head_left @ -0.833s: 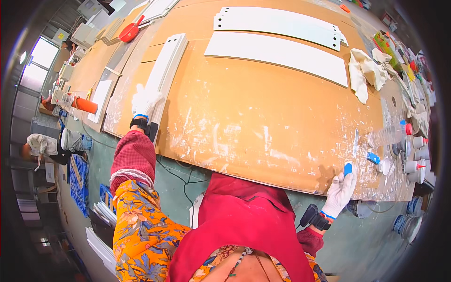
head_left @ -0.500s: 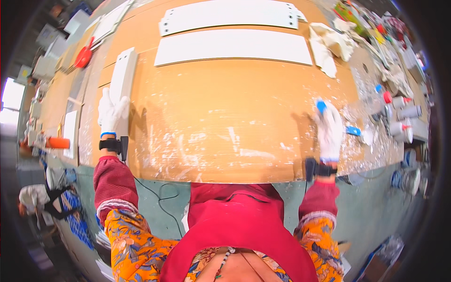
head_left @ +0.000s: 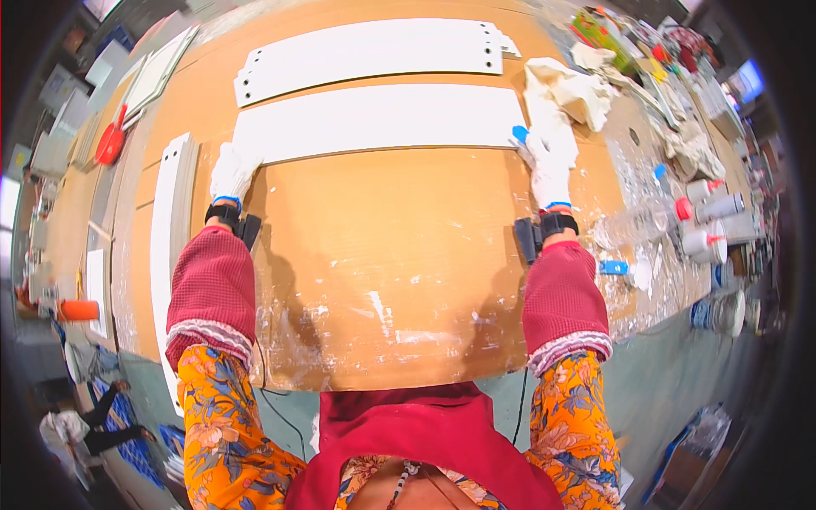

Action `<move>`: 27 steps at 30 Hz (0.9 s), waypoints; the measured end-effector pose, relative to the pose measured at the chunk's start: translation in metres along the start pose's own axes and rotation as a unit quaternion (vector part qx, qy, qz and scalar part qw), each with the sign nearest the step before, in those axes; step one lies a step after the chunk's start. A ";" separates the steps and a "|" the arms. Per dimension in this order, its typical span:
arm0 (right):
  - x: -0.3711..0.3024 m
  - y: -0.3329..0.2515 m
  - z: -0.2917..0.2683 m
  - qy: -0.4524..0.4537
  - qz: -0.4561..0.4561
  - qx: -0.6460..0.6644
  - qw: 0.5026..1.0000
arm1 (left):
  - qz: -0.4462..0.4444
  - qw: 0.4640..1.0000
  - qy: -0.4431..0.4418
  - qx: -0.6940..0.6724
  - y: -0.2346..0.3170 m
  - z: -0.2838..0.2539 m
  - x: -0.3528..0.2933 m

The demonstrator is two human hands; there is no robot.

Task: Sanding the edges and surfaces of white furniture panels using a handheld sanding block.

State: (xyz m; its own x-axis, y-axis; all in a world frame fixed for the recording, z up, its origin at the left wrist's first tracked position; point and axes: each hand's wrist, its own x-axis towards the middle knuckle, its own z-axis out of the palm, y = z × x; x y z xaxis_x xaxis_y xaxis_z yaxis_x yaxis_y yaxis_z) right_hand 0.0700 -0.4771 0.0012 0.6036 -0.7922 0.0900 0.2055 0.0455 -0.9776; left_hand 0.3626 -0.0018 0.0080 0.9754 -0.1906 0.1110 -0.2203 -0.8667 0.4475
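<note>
A long flat white board [head_left: 378, 121] lies crosswise on the brown cardboard-covered worktable [head_left: 391, 229]. My left hand [head_left: 234, 174], in a white glove, is closed at the board's near left corner. At the opposite end my right hand [head_left: 548, 168], also gloved, grips the right edge. Something blue [head_left: 519, 133] shows at that hand's thumb; whether it is a covering or a held piece is unclear. Fingers under the board are hidden. Just beyond lie white boards with dark holes [head_left: 370, 58]. Left of my left arm stands a narrow stack of holed white boards [head_left: 172, 204].
A cream cloth [head_left: 569, 92] lies beyond my right hand. Bottles with red caps [head_left: 704, 242], a clear plastic bottle [head_left: 637, 223] and a blue-handled brush [head_left: 614, 267] are at the right. A red dustpan-like tool [head_left: 110, 143] and an orange cylinder [head_left: 78, 310] sit left.
My left hand has left the narrow stack and moved right and forward to the flat board. My right hand has moved forward and inward to its right end. The view has shifted forward.
</note>
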 end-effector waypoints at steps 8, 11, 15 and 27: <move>-0.054 -0.025 -0.012 -0.108 0.047 -0.064 0.991 | -0.011 0.998 0.041 -0.042 -0.009 -0.029 -0.083; -0.106 -0.051 -0.028 -0.093 0.098 -0.096 0.986 | -0.020 0.995 0.044 -0.092 -0.008 -0.051 -0.153; -0.191 -0.079 -0.069 -0.174 -0.092 -0.443 0.875 | -0.111 0.983 -0.053 -0.133 -0.011 -0.092 -0.255; -0.308 -0.097 -0.145 -0.018 0.063 -0.140 0.988 | -0.058 0.985 0.086 -0.139 -0.037 -0.092 -0.428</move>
State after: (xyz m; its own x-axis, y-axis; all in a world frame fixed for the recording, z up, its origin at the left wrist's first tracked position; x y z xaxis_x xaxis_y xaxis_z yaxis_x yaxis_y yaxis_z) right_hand -0.2475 -0.3257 0.0408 0.6392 -0.7682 -0.0343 -0.0918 -0.0319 -0.9953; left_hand -0.0479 0.1545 0.0259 0.9832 0.0047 0.1827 -0.1245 -0.7144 0.6886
